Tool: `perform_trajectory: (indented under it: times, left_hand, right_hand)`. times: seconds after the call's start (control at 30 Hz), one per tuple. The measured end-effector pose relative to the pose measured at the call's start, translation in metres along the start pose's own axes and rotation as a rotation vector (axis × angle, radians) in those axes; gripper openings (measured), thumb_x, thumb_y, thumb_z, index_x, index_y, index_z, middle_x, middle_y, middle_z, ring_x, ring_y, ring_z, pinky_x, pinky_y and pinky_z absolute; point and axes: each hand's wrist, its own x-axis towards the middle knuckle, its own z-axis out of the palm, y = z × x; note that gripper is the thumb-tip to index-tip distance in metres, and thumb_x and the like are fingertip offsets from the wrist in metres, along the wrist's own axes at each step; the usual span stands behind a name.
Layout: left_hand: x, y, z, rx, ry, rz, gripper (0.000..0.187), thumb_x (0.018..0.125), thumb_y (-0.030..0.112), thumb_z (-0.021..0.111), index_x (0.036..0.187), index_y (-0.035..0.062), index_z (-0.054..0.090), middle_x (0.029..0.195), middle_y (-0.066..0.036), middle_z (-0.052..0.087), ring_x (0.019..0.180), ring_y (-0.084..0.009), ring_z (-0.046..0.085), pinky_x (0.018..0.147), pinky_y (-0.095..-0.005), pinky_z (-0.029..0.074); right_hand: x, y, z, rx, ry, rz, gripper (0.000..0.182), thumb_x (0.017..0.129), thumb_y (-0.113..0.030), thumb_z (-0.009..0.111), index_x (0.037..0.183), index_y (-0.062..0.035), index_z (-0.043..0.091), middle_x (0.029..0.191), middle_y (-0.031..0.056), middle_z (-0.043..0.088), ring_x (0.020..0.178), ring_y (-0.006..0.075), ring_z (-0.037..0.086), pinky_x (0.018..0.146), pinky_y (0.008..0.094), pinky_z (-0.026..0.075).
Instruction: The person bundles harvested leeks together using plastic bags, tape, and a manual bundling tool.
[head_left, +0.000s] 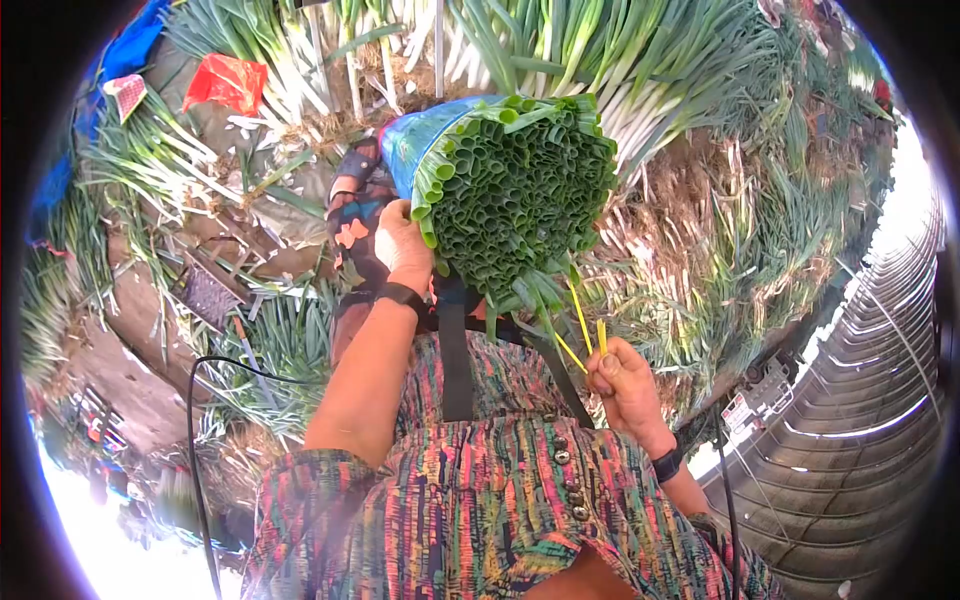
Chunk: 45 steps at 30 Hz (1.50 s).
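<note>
A thick bundle of green onions (520, 190) rests on my lap, its cut, hollow leaf ends facing up toward me. Blue plastic wrap (425, 140) covers its far left side. My left hand (402, 245) grips the bundle's left edge, thumb side up, with some fingers hidden behind it. Lower right of the bundle, my right hand (622, 378) is closed in a pinch around thin yellow strips (581, 312). One strip reaches up to the loose leaves (540, 290) that hang from the bundle's lower edge.
Long green onions (600, 50) lie piled across the far side and along the right (760, 220). A red plastic bag (225, 85) lies at upper left. A black cable (195, 430) loops at left. Ribbed plastic sheeting (860, 440) curves along the right side.
</note>
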Motion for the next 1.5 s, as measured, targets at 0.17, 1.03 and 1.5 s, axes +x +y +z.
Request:
perform_trajectory:
  times: [0.17,1.03,1.5]
  left_hand:
    - [0.008,0.013,-0.019,-0.593,-0.1,-0.308,0.012,0.081,0.016,0.069,0.086,0.0058,0.065,0.071,0.001,0.061,0.058,-0.0086,0.053,0.052,-0.0231,0.039]
    - [-0.029,0.046,-0.054,-0.365,-0.464,-0.584,0.024,0.087,0.032,0.067,0.095,0.013,0.056,0.079,-0.003,0.06,0.067,-0.0178,0.056,0.062,-0.0362,0.048]
    - [-0.026,0.078,-0.053,-0.309,-0.594,-0.522,0.023,0.093,0.03,0.06,0.098,0.0071,0.06,0.094,-0.007,0.063,0.084,-0.0228,0.061,0.08,-0.0406,0.049]
  right_hand:
    - [0.002,0.015,-0.006,-0.006,0.001,0.018,0.023,0.094,-0.025,0.058,0.085,-0.0042,0.058,0.064,-0.0051,0.041,0.059,0.0056,0.033,0.056,0.0215,0.026]
    - [-0.094,0.028,-0.025,0.253,0.144,-0.101,0.023,0.096,-0.024,0.053,0.088,-0.003,0.057,0.065,-0.0051,0.041,0.057,0.0045,0.034,0.054,0.0216,0.027]
    - [-0.043,0.077,-0.049,0.931,0.349,-0.503,0.022,0.098,-0.024,0.049,0.097,-0.0034,0.054,0.065,0.0049,0.053,0.062,0.0148,0.053,0.06,0.0275,0.044]
